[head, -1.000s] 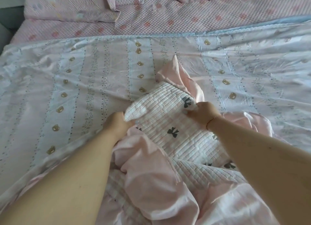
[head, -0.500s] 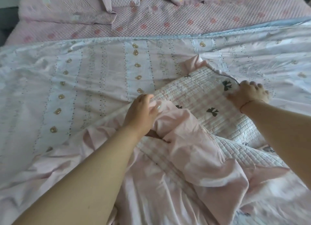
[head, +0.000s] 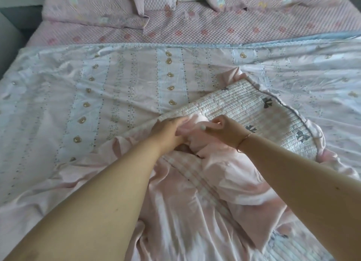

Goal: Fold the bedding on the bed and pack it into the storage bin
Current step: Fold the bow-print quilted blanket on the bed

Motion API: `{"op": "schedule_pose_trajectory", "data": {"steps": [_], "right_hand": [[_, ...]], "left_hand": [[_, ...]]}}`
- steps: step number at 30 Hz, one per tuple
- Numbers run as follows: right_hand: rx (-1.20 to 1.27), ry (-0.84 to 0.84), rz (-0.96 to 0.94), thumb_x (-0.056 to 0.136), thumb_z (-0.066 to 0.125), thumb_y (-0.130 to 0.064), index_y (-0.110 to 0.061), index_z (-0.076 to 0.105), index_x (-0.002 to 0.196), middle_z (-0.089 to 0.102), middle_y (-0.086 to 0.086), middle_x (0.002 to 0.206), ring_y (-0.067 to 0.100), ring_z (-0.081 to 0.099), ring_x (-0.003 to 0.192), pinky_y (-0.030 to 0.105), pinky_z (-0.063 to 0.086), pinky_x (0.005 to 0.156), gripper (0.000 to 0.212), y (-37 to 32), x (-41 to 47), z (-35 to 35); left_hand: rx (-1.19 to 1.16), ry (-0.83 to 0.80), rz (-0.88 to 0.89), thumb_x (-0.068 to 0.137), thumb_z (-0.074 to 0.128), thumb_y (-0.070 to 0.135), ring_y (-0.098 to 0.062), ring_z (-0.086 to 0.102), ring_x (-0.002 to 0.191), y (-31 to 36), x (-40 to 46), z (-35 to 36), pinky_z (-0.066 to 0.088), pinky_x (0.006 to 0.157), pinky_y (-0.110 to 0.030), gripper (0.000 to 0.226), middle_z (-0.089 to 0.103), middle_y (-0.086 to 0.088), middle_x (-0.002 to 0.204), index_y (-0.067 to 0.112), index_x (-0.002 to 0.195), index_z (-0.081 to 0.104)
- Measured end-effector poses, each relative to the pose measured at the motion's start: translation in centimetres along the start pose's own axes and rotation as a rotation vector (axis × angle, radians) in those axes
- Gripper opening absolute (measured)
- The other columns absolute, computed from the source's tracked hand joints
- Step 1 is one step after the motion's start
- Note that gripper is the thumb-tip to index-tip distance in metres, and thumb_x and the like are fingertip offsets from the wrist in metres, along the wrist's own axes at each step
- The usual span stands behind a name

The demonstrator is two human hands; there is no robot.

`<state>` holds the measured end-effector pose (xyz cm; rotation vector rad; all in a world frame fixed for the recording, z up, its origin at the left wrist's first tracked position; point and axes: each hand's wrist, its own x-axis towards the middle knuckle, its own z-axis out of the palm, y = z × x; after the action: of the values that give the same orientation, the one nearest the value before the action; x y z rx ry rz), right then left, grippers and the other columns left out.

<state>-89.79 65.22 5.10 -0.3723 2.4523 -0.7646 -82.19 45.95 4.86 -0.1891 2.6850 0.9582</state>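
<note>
Home bedroom; bed (head: 195, 32), pillows (head: 93, 12)

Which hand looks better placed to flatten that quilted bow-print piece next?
Probably the right hand. It lies over the quilted piece, whose free edge runs off to the right. The left hand sits at its left end, gripping bunched pink fabric.

free: striped sheet (head: 97, 114) left | blocked: bunched quilt (head: 254, 114) right
</note>
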Motion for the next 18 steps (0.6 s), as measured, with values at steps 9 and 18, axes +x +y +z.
{"op": "schedule_pose_trajectory", "data": {"steps": [9, 18], "right_hand": [[-0.045, -0.171, -0.037, 0.074, 0.055, -0.066, -0.022, 0.053, 0.114, 0.057, -0.007, 0.103, 0.015, 0.057, 0.095, 0.032, 0.049, 0.089, 0.059, 2.9, -1.8, -5.1], [-0.399, -0.419, -0.126, 0.064, 0.073, -0.062, -0.024, 0.059, 0.096, 0.059, -0.014, 0.087, 0.010, 0.059, 0.084, 0.022, 0.047, 0.080, 0.052, 3.5, -6.8, -4.8]], "left_hand": [[0.321, -0.117, 0.201, 0.079, 0.065, 0.016, -0.022, 0.050, 0.075, 3.9, 1.8, 2.3, 0.032, 0.066, -0.030, 0.031, 0.050, 0.004, 0.065, 0.021, 0.059, 0.042], [-0.149, 0.016, 0.002, 0.085, 0.071, 0.038, -0.020, 0.054, 0.049, 5.1, 4.1, 1.1, 0.046, 0.052, -0.033, 0.045, 0.052, -0.007, 0.052, 0.008, 0.060, 0.047]]}}
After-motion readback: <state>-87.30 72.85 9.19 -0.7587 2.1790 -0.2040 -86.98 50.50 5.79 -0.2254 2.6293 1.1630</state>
